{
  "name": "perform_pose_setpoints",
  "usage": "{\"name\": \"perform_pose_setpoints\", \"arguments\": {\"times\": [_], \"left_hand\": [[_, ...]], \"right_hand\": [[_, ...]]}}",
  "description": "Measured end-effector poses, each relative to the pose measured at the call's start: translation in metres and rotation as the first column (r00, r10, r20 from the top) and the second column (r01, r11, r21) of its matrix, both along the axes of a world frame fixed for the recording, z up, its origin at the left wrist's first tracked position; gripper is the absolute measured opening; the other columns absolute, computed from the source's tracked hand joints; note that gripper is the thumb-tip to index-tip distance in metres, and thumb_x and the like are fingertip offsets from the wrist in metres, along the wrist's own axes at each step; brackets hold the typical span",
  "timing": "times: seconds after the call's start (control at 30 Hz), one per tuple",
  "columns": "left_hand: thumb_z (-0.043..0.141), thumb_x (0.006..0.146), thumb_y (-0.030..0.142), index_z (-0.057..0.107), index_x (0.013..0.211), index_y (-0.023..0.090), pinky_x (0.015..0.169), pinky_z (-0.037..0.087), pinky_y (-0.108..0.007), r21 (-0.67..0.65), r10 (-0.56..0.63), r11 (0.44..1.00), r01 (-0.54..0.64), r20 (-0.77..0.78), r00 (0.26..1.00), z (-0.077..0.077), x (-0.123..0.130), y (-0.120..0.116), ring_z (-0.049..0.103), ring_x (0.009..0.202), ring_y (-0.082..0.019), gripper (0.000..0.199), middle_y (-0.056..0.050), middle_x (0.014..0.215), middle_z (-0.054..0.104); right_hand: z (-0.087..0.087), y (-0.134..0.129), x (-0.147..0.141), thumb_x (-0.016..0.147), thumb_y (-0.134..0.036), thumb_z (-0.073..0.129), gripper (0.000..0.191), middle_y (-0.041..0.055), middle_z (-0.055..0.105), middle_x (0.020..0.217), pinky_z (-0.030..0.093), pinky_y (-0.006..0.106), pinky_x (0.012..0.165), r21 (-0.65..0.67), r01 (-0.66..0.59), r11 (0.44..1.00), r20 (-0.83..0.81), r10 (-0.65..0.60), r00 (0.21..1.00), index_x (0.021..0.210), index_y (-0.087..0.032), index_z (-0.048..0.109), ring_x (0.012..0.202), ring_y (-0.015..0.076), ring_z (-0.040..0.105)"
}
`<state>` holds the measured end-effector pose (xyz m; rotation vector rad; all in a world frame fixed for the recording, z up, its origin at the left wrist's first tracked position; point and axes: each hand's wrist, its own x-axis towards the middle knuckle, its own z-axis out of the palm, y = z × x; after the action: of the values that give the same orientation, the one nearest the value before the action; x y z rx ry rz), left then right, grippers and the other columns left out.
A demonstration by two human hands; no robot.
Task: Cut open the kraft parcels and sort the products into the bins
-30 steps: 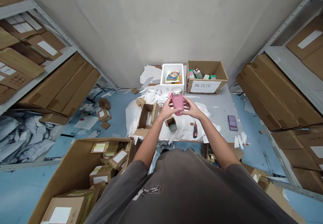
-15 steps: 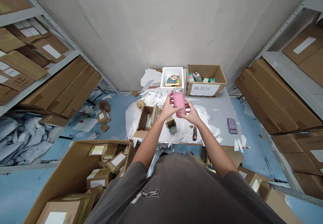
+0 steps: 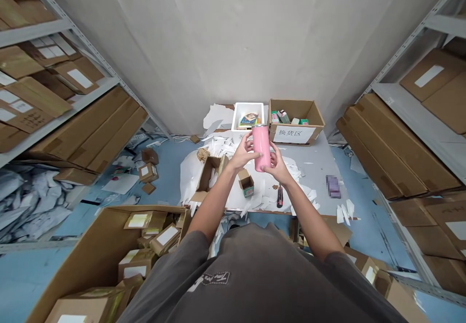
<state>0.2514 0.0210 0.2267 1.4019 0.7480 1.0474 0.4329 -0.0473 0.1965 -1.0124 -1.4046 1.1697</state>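
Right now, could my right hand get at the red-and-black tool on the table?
Probably: the red-and-black tool lies near your right hand, apparently uncovered, though that hand holds the pink cup and would need freeing first.

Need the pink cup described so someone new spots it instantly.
Start at the paper-strewn grey table. Above it, in front of the white bin, the left hand and right hand hold the pink cup between them. Unlike the small open box nearby, it is a smooth pink cylinder with a silvery top edge.
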Motion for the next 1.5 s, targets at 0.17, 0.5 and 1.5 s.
{"name": "perform_pose_setpoints", "arguments": {"times": [0.17,0.5,1.5], "left_hand": [[0.104,0.062,0.044,0.028,0.171,0.033,0.101,0.059,-0.045,0.026,0.060,0.998,-0.060,-0.026,0.998,0.009,0.000,-0.004,0.066,0.127,-0.032,0.134,-0.017,0.152,0.058],[0.100,0.070,0.052,0.023,0.174,0.034,0.107,0.057,-0.049,0.062,-0.057,0.996,0.057,-0.008,0.998,0.015,0.000,-0.002,0.065,0.132,-0.035,0.130,-0.018,0.152,0.060],[0.100,0.070,0.052,0.019,0.177,0.034,0.108,0.057,-0.046,0.086,0.021,0.996,-0.020,-0.021,1.000,0.032,-0.001,-0.024,0.062,0.137,-0.035,0.134,-0.016,0.157,0.058]], "right_hand": [[0.009,-0.005,-0.003,0.070,-0.049,0.097,0.124,0.0130,0.059,0.152,0.061,0.052,0.100,0.000,0.137,0.991,0.052,-0.137,0.989,0.172,-0.039,0.028,0.121,0.0333,0.069],[0.011,-0.005,0.008,0.065,-0.057,0.101,0.130,0.0127,0.065,0.148,0.060,0.054,0.106,-0.103,-0.027,0.994,-0.092,0.017,0.996,0.171,-0.038,0.029,0.127,0.0352,0.069],[0.029,-0.021,-0.004,0.071,-0.070,0.093,0.126,0.0138,0.061,0.150,0.059,0.055,0.109,-0.023,0.031,0.999,-0.076,-0.033,0.997,0.173,-0.038,0.025,0.133,0.0369,0.065]]}}
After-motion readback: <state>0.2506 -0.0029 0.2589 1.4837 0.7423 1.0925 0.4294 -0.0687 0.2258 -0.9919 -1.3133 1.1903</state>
